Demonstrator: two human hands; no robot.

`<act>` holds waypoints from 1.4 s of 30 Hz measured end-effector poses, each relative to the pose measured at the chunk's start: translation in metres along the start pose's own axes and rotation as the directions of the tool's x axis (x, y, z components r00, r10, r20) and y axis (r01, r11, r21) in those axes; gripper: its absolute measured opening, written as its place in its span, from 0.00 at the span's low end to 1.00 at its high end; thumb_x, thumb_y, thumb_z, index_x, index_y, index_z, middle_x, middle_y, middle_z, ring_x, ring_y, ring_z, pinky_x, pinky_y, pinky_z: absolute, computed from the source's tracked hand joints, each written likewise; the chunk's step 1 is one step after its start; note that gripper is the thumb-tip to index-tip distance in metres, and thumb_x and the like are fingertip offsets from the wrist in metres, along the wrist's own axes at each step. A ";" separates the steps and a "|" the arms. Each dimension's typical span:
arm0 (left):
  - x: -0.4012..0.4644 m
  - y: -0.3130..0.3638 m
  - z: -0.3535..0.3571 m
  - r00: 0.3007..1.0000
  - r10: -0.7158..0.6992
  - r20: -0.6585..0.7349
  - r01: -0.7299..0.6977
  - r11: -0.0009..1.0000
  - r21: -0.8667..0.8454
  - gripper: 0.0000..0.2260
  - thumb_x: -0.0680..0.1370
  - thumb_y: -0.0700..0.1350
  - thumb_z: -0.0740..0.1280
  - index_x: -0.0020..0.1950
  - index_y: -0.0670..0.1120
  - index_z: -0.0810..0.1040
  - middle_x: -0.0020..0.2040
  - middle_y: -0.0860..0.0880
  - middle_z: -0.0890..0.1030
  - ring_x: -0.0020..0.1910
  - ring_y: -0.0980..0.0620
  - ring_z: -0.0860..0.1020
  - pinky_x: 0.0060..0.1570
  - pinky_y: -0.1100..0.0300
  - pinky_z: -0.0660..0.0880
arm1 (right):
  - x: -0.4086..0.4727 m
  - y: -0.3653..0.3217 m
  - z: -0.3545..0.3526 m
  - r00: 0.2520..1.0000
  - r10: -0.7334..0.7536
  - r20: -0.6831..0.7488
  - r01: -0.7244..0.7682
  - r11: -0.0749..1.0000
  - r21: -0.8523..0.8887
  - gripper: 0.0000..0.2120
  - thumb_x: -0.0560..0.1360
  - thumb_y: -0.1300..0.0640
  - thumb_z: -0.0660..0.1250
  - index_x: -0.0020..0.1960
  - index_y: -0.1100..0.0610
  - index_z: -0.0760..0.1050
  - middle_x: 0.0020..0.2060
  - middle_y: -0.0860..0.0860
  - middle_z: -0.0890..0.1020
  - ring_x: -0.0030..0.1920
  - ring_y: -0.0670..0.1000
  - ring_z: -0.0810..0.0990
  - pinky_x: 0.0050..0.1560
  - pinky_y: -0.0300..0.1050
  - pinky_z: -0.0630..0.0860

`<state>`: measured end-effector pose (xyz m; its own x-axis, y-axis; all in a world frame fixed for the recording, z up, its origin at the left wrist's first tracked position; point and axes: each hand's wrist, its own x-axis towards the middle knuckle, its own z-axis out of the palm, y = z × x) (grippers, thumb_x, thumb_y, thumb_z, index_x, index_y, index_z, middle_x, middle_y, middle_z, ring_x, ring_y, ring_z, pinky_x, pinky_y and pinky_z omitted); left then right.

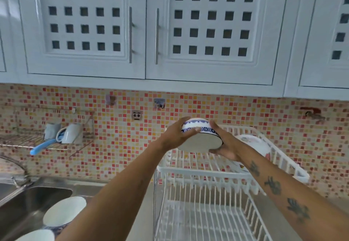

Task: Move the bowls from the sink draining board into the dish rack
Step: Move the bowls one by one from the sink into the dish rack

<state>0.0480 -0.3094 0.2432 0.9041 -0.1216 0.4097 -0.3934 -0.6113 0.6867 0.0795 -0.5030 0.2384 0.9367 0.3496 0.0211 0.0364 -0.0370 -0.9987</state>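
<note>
Bowl held over upper rack tier, drop risk.
Dish rack [217, 172] at 5 o'clock, a plate [258, 146] already in its upper tier at 3 o'clock of the bowl. Left hand [176, 136] and right hand [224, 147] both clamp the blue-patterned bowl [201, 136], tilted, above the tier. Wet rim could slip, or bowl could clip the plate. Two more bowls [64, 212] wait by the sink at 8 o'clock.

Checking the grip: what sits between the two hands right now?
In the head view, the blue-patterned bowl, tipped on its side, sits between the left hand and right hand, above the dish rack.
</note>
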 end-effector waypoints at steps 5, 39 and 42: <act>-0.001 -0.016 0.004 0.992 -0.040 0.123 0.025 0.992 0.122 0.40 0.70 0.63 0.70 0.76 0.47 0.61 0.66 0.46 0.76 0.59 0.47 0.79 0.58 0.53 0.79 | 0.013 0.020 -0.018 0.984 0.081 0.159 -0.054 0.985 -0.165 0.51 0.47 0.34 0.81 0.66 0.52 0.74 0.63 0.53 0.79 0.64 0.57 0.76 0.68 0.58 0.70; 0.010 -0.002 0.019 0.898 -0.263 0.354 -0.026 0.770 0.638 0.58 0.62 0.60 0.78 0.80 0.49 0.43 0.80 0.48 0.49 0.78 0.42 0.56 0.73 0.42 0.61 | 0.024 0.010 0.002 0.959 0.143 0.246 0.163 0.433 -0.886 0.60 0.63 0.47 0.79 0.78 0.48 0.39 0.79 0.49 0.48 0.77 0.54 0.55 0.75 0.50 0.59; 0.008 -0.007 0.020 0.879 -0.296 0.373 -0.016 0.765 0.643 0.55 0.65 0.62 0.75 0.80 0.48 0.43 0.80 0.50 0.49 0.77 0.43 0.57 0.73 0.43 0.62 | 0.028 0.020 0.006 0.966 0.131 0.223 0.142 0.453 -0.880 0.60 0.62 0.46 0.78 0.78 0.48 0.40 0.79 0.49 0.47 0.77 0.54 0.56 0.74 0.53 0.62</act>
<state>0.0615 -0.3220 0.2301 0.9736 -0.2181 -0.0669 -0.2080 -0.9691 0.1327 0.1048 -0.4880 0.2191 0.8318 0.5418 -0.1208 0.4562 -0.7911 -0.4075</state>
